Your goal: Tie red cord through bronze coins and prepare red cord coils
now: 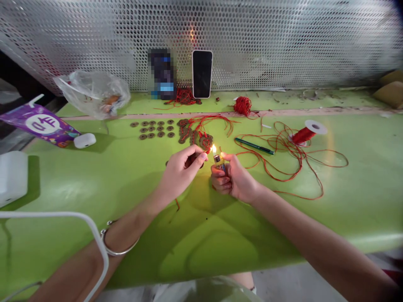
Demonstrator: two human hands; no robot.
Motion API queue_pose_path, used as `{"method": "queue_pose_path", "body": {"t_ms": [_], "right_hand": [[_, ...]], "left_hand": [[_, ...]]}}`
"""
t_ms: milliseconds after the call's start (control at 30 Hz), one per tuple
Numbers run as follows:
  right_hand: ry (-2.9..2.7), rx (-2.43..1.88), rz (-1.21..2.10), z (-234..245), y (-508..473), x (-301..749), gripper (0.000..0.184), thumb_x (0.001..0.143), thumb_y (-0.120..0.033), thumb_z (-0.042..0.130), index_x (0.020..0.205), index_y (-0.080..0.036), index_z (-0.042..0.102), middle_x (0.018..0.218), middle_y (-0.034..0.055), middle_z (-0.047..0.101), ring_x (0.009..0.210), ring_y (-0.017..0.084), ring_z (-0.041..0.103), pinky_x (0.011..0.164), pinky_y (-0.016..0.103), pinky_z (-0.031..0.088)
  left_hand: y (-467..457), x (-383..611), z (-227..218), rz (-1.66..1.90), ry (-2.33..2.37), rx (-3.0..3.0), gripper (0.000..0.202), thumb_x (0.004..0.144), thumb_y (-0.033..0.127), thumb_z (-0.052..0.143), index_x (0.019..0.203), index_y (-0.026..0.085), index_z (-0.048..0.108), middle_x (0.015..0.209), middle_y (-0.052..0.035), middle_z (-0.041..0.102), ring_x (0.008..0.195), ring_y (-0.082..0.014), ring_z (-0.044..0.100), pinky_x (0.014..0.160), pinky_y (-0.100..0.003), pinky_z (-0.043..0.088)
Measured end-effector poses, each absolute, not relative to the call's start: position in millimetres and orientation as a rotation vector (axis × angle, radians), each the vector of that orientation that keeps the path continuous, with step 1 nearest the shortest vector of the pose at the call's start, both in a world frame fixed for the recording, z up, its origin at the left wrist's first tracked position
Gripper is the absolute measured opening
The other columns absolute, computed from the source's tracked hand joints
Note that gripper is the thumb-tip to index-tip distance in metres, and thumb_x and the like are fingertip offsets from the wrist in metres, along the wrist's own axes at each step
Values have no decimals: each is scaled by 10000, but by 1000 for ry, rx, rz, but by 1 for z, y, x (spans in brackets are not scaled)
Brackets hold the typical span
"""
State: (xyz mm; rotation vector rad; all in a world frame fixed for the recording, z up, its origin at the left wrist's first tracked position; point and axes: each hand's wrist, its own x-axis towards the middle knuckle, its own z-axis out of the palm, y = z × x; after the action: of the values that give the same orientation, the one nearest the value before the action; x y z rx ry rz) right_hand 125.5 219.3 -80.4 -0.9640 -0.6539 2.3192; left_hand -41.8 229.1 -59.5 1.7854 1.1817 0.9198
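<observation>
My right hand [234, 178] is wrapped round a lighter [221, 166], thumb at its top, and a flame [214, 148] burns there. Close to the flame is the end of a knotted red cord [208, 151], pinched in my left hand [181, 167]. Dark round coins strung on this cord are partly hidden under the left fingers. Just beyond lie finished-looking strings of coins [184, 131] tied with red cord, their loose ends spreading right. Left of them, loose coins [151, 129] with centre holes sit in rows on the green tabletop [94, 176].
To the right are a pen [254, 146], a spool of red cord [304, 135] and its loose loops. A red cord ball [242, 105] and an upright phone [202, 74] stand behind. A plastic bag [94, 94], purple packet [37, 123] and white cable [63, 214] are left.
</observation>
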Motion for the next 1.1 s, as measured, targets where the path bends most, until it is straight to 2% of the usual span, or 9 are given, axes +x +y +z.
{"method": "queue_pose_path", "body": {"t_ms": [267,467,567,767,933,1100], "right_hand": [[-644,-968,2325,-81,220,126,446,889,-512,221,560,-214,268,492,-87,120,434,77,57,369,184,103],[-575,-958,2244,-77,221,133,527,885,-606,173,575,-206,323,516,-77,148,445,85,91,377,192,130],[-575,-999,2178,-73,222,140,519,896,-568,159,585,-198,350,519,-68,181,436,83,110,378,194,139],[-650,-1127,1946,-65,229,158,379,889,-440,260,673,-188,443,517,-53,246,411,82,165,383,197,170],[-763,-1152,1709,-59,233,167,222,845,-390,386,733,-207,441,548,-38,293,427,93,229,397,211,191],[-711,-1166,1749,-57,231,167,88,774,-286,393,754,-204,416,548,-39,307,437,91,212,414,218,165]], "left_hand": [[230,-43,-59,922,1171,1791,195,888,319,525,749,186,555,604,26,476,520,-93,407,464,-235,305],[232,-46,-64,899,1189,1818,230,902,357,514,758,184,561,609,25,490,531,-100,430,483,-241,309],[235,-49,-67,885,1220,1821,241,908,379,511,772,187,565,625,19,522,540,-104,452,496,-242,319],[236,-53,-71,853,1249,1817,255,909,406,510,785,192,569,625,15,543,550,-113,513,504,-238,356],[236,-54,-72,828,1261,1809,251,911,405,501,796,193,570,643,10,545,571,-121,549,515,-239,389],[236,-54,-72,809,1286,1839,256,913,412,502,794,194,567,649,14,542,586,-121,544,529,-242,380]]}}
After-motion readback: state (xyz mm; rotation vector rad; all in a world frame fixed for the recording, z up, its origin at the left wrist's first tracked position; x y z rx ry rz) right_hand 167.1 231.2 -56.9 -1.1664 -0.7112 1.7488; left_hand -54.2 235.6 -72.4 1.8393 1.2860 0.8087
